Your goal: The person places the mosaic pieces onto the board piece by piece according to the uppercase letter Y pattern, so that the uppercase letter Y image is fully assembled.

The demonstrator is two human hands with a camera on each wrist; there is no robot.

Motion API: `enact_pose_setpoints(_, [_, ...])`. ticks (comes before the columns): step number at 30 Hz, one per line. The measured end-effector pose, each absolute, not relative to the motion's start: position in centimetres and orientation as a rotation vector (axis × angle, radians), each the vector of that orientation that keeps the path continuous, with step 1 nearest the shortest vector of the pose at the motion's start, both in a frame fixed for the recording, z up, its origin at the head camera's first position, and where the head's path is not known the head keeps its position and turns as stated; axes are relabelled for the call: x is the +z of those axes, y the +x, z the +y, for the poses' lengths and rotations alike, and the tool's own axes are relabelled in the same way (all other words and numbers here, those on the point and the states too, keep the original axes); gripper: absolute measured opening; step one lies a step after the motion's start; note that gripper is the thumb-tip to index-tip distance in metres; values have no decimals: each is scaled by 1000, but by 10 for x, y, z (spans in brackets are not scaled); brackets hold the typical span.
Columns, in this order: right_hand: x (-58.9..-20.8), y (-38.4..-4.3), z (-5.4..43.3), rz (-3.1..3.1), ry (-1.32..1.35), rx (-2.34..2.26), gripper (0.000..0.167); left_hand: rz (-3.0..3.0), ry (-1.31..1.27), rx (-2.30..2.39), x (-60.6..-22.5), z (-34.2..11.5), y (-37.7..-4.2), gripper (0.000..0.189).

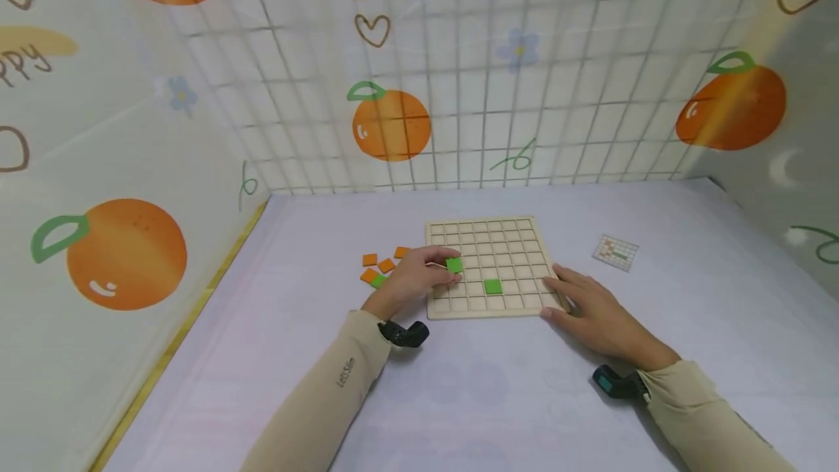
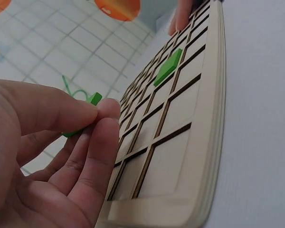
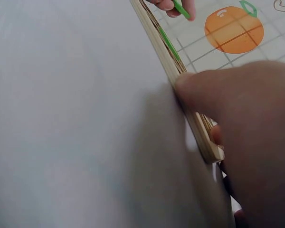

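Observation:
A square wooden grid board [image 1: 481,237] lies on the table. Between the thumb and fingers of my left hand [image 1: 414,274], a green square tile [image 1: 454,265] is pinched above the board's left part. In the left wrist view that tile [image 2: 94,99] is partly covered by the fingertips. Another green tile [image 1: 493,287] sits in a cell toward the front. My right hand [image 1: 593,313] rests at the board's front right corner, fingers extended over the right edge. Its thumb [image 3: 197,90] touches the front edge in the right wrist view.
Several orange tiles [image 1: 370,260] and a partly hidden green tile [image 1: 378,280] lie left of the board. A small card with a printed grid [image 1: 616,252] lies to its right. A patterned curtain [image 1: 459,115] stands behind the table.

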State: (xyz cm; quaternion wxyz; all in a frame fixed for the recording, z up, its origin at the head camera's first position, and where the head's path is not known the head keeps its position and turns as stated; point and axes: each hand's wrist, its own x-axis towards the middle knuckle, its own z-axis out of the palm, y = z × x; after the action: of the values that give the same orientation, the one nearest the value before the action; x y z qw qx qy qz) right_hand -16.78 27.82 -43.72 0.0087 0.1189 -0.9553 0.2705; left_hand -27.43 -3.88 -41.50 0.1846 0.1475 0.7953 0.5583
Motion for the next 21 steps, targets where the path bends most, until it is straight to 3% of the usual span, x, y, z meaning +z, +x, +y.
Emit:
enact_pose_setpoints(12, [-436,-166,280,-2977,384,840,72,2220,443,1606,-417,-23,-275,31])
enact_pose_setpoints(21, [-437,-166,281,-2971,396,840,72,2287,459,1559,-417,-14,-279,34])
